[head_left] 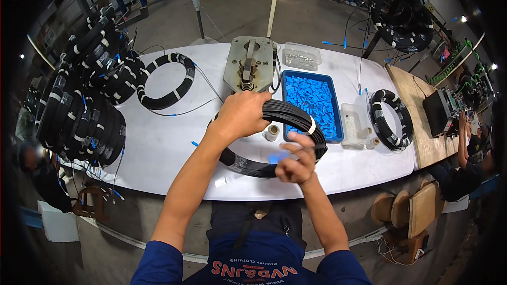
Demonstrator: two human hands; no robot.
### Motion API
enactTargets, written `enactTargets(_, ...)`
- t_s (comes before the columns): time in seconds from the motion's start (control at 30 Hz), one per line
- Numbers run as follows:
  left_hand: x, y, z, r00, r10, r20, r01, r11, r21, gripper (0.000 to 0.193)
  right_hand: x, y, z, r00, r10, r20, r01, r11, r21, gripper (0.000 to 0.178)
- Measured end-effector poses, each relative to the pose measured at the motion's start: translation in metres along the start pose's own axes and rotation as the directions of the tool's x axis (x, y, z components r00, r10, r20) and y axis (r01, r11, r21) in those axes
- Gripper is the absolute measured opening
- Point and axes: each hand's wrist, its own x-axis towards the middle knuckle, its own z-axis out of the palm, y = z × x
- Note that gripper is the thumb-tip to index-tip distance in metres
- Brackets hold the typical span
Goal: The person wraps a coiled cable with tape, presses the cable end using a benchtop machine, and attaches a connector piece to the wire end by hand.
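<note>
Holding a black cable coil (288,114) by its upper left part: left hand (240,116), fingers wrapped closed round the bundle, back of the hand up. Coil is over the near part of the white surface (364,166), in front of the person, banded with white tape, clear wrap low on the ring. Right hand (297,162) at the coil's lower right, blurred; fingers bent, a smeared blue piece (277,157) just beside them. Cannot tell how far those fingers are closed, or whether they have hold of it. Small pale roll (272,133) upright, visible through the ring. Beyond the left hand, a metal fixture (251,66). Right of that, a blue tray (336,108) heaped with small blue parts (314,100); clear box (351,119) beside it. Second coil (163,102) flat at left, third coil (376,121) at right. Tall coil stacks (79,124) far left.
</note>
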Motion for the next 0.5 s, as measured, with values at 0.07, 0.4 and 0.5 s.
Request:
enactTargets(0.07,0.0,0.001,0.0,1.0,-0.003,-0.003,0.003,1.0,-0.003,0.022,-0.023,-0.011,0.012,0.988,0.09,0.126,-0.094,0.995,0.027,0.013)
enactTargets(0.4,-0.014,0.01,-0.017,0.999,-0.012,0.053,0.014,0.999,-0.03,0.038,-0.099,0.046,0.095,0.591,0.788,0.173,-0.753,0.616,-0.233,0.044)
enactTargets(0.5,-0.011,0.023,-0.019,0.995,0.079,0.061,-0.073,0.993,-0.097,0.048,-0.129,0.073,0.089,0.522,0.81,0.267,-0.786,0.578,-0.219,0.036)
